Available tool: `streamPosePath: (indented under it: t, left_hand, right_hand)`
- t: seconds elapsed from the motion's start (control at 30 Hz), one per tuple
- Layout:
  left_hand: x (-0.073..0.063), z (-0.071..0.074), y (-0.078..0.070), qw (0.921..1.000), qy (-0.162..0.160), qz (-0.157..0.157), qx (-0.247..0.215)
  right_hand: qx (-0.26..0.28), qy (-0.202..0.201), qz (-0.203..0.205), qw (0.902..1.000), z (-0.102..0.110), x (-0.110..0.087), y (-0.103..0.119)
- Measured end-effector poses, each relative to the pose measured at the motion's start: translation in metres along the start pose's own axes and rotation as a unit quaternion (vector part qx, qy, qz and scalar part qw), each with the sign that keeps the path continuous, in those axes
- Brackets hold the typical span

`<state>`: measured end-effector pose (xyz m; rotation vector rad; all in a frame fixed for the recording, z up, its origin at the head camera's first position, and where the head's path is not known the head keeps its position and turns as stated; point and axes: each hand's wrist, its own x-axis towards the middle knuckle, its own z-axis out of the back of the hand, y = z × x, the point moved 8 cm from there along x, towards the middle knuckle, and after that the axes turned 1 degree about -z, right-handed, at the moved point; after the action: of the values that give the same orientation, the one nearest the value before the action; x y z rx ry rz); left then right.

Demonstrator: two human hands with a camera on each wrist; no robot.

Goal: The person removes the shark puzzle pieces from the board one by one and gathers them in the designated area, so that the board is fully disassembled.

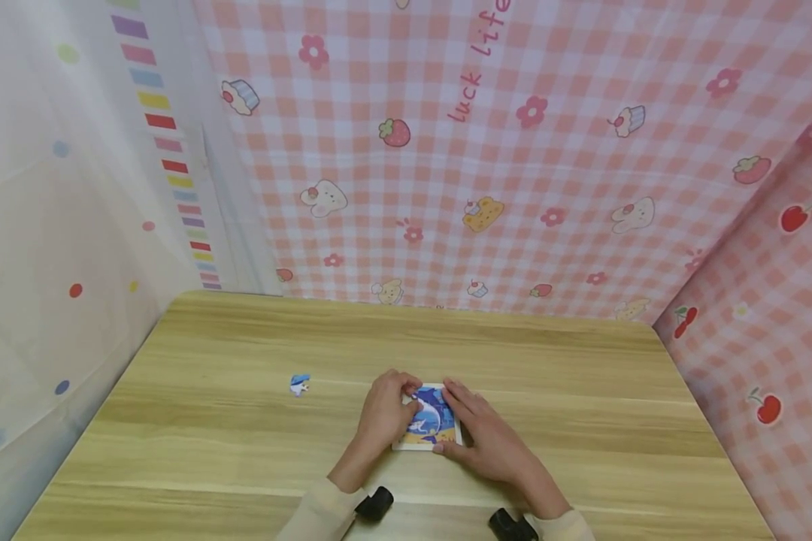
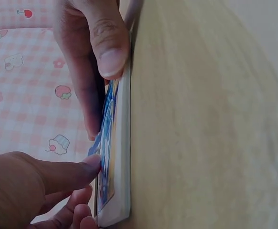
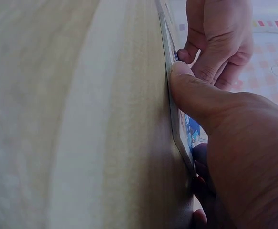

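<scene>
Fingers [image 1: 463,401]: right hand [image 1: 490,443] spread, gripped board [image 1: 430,422]; left hand [image 1: 383,411] curled, hold unclear.
Board's yellow end pointed six o'clock; long axis unclear.

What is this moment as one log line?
left hand: touches left side of white-edged square blue-picture board | right hand: grips its right side | small blue-white piece: apart, on wooden table

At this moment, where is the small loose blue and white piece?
In the head view, the blue and white piece lies on the wooden table, left of the left hand and apart from the picture board.
</scene>
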<state>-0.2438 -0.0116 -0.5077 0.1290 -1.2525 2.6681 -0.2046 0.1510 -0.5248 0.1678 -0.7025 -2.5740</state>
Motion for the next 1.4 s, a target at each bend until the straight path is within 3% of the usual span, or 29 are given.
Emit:
streamPosePath:
  t: [0.23,0.53,0.9,1.27,1.4]
  left_hand:
    - [0.0,0.001,0.0,0.9996,0.01,-0.023,0.009]
    - [-0.003,0.011,0.009,0.9997,0.015,-0.021,-0.005]
    - [-0.007,0.031,0.025,0.9985,0.007,-0.02,-0.05]
    - [-0.006,0.057,0.047,0.9991,0.0,0.006,-0.043]
    - [-0.005,0.066,0.053,0.9994,-0.011,0.001,-0.033]
  right_hand:
    - [0.003,0.0,0.005,1.0,-0.001,0.001,0.002]
    - [-0.009,0.008,-0.001,0.9999,-0.004,0.0,0.0]
    - [-0.006,0.011,-0.007,0.9999,-0.005,-0.001,0.0]
    - [-0.008,0.008,-0.009,0.9999,-0.003,-0.001,-0.001]
    - [-0.006,0.01,-0.01,0.9999,-0.002,-0.001,-0.001]
